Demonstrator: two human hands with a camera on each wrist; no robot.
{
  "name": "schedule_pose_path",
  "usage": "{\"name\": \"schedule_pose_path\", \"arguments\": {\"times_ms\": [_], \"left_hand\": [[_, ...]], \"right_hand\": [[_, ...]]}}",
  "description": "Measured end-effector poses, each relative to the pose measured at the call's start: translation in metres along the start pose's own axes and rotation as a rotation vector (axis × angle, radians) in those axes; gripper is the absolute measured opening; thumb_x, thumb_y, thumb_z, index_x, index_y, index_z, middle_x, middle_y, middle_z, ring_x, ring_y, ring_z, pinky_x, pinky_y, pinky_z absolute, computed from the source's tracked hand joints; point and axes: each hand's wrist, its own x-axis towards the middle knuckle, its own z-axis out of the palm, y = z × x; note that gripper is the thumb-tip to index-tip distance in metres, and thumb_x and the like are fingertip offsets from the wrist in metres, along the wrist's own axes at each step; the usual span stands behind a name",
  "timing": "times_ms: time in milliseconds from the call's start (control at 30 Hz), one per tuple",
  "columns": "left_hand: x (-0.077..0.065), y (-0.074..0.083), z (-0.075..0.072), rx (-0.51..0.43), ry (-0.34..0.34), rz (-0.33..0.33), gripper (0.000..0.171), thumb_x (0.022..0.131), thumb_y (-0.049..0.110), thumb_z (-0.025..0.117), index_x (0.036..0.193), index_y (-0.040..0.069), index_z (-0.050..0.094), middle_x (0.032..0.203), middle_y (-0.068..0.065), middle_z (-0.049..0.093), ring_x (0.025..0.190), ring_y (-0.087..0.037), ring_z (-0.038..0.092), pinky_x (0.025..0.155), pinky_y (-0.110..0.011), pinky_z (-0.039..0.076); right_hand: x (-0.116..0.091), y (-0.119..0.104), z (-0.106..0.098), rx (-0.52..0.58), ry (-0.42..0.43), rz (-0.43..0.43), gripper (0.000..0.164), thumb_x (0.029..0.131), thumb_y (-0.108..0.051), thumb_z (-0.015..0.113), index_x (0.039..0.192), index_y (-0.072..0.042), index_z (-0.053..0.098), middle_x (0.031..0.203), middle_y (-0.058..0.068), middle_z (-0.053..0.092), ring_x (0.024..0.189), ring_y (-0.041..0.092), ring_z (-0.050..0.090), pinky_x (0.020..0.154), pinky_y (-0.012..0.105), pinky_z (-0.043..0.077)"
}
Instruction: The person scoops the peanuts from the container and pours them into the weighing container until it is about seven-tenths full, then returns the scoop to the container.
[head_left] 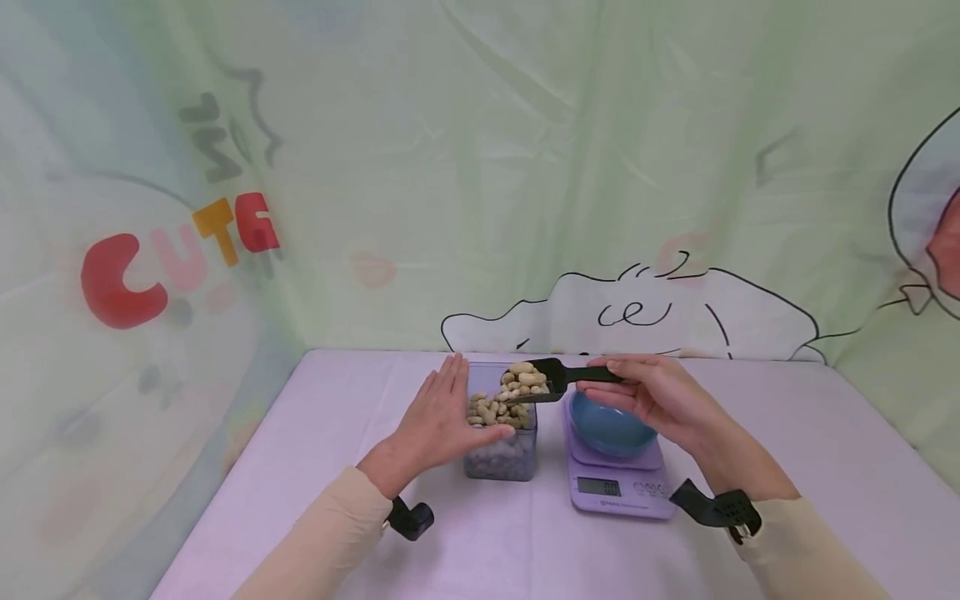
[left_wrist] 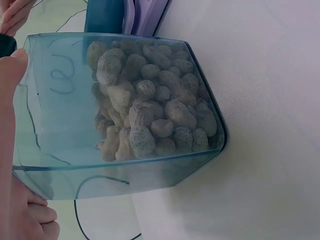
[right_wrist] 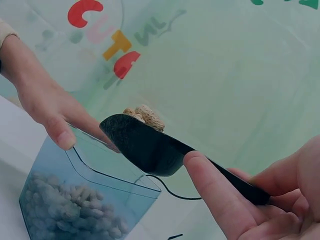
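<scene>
In the head view, a clear bluish plastic container (head_left: 501, 457) holds unshelled peanuts (head_left: 491, 412). My left hand (head_left: 442, 421) rests against its upper left side, fingers straight and thumb stretched along the near rim. With my right hand (head_left: 648, 392) I grip the handle of a black scoop (head_left: 557, 379). Peanuts (head_left: 525, 379) are heaped in the scoop, which is over the container's opening. In the right wrist view the scoop (right_wrist: 150, 150) is just above the container's rim, its tip toward my left hand (right_wrist: 50, 107). Through the container's wall, the left wrist view shows the peanuts (left_wrist: 165, 115).
Right of the container, a blue bowl (head_left: 611, 429) sits on a purple kitchen scale (head_left: 622, 500), partly under my right hand. The scale's display (head_left: 598, 486) faces me. A pale cloth covers the table (head_left: 360, 400); a printed curtain (head_left: 480, 183) hangs behind it.
</scene>
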Motion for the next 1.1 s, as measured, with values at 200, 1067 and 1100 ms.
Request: {"name": "schedule_pose_path", "arguments": {"times_ms": [200, 1067, 1100], "left_hand": [[-0.001, -0.002, -0.005, -0.051, -0.032, -0.004, 0.121, 0.081, 0.081, 0.053, 0.158, -0.002, 0.009, 0.167, -0.018, 0.006, 0.156, -0.028, 0.006, 0.126, -0.046, 0.014], [0.026, 0.045, -0.009, 0.003, -0.061, 0.285, 0.099, 0.093, 0.067, 0.05, 0.16, 0.005, 0.009, 0.169, -0.006, 0.003, 0.156, -0.018, 0.002, 0.127, -0.037, 0.011], [0.028, 0.048, -0.008, 0.005, -0.065, 0.289, 0.099, 0.093, 0.066, 0.049, 0.16, 0.005, 0.009, 0.169, -0.006, 0.003, 0.156, -0.018, 0.003, 0.127, -0.037, 0.011]], "right_hand": [[-0.009, -0.001, -0.012, -0.011, 0.003, -0.02, 0.023, 0.103, -0.007, 0.05, 0.107, -0.005, 0.073, 0.113, 0.008, 0.073, 0.102, 0.026, 0.073, 0.09, 0.032, 0.057], [-0.042, -0.003, -0.059, 0.073, 0.09, -0.034, 0.028, 0.104, -0.005, 0.046, 0.107, -0.006, 0.074, 0.111, 0.009, 0.072, 0.102, 0.028, 0.073, 0.09, 0.034, 0.057], [-0.043, -0.002, -0.061, 0.076, 0.091, -0.033, 0.029, 0.105, -0.005, 0.045, 0.107, -0.006, 0.074, 0.111, 0.01, 0.073, 0.102, 0.028, 0.073, 0.09, 0.034, 0.057]]}}
